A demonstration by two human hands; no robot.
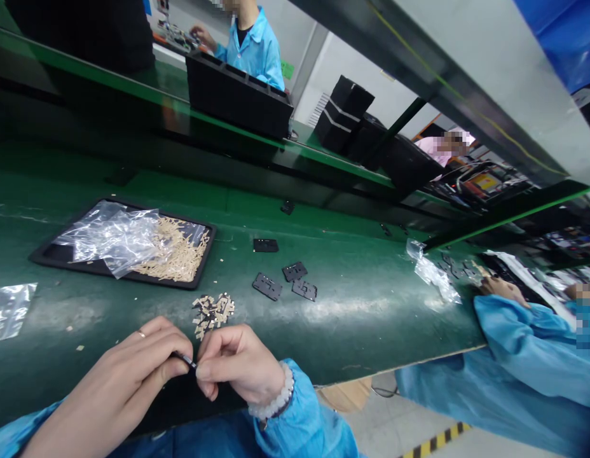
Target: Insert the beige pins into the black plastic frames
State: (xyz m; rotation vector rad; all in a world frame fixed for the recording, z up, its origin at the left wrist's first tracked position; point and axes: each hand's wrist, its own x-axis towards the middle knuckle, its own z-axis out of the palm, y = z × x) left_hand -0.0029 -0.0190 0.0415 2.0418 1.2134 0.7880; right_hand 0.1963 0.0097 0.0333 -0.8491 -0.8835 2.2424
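Observation:
At the bench's near edge, my left hand (137,369) pinches a small black part (184,360), seen nearly edge-on. Thumb and fingers of my right hand (238,366) are pressed together at the part's right end; whether they hold some smaller piece is hidden. Just beyond my hands lies a small pile of beige and black pieces (213,313). Several flat black plates lie farther off, among them one plate (267,286) and another one (265,245). A black tray (199,270) at the left holds many beige strips (180,251) and clear plastic bags (118,235).
A clear bag (11,310) lies at the far left of the green bench (371,318). On the right are another bag (433,272) and a co-worker's hand (505,291). Black bins (238,95) stand on the raised ledge behind, with a person in blue (257,48) beyond.

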